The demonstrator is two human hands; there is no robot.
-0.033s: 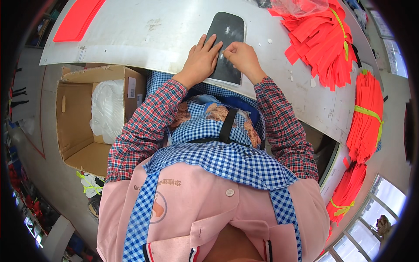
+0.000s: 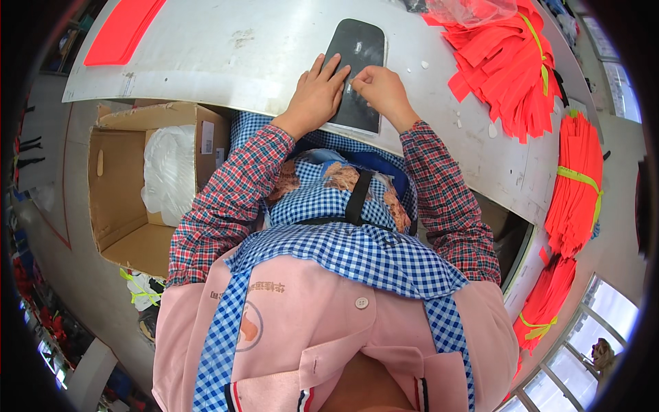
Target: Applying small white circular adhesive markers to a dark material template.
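A dark, flat panel (image 2: pixel 366 48) with one rounded end lies on the white tabletop, its long side pointing away from me. My left hand (image 2: pixel 318 95) rests flat with fingers stretched out, the fingertips over the panel's left edge. Over the panel's right side my right hand (image 2: pixel 382 93) is closed, thumb and index finger pinched together. What the pinch holds, if anything, is too small to make out. A small whitish mark (image 2: pixel 357 47) shows on the panel beyond my fingers.
A stack of flat red pieces (image 2: pixel 123 31) lies at the table's far left. Tied bundles of red strips (image 2: pixel 504 75) line the right side, with clear plastic (image 2: pixel 473 9) behind. An open cardboard box (image 2: pixel 113 206) holding a white plastic bag (image 2: pixel 169 175) stands left of me, below table level.
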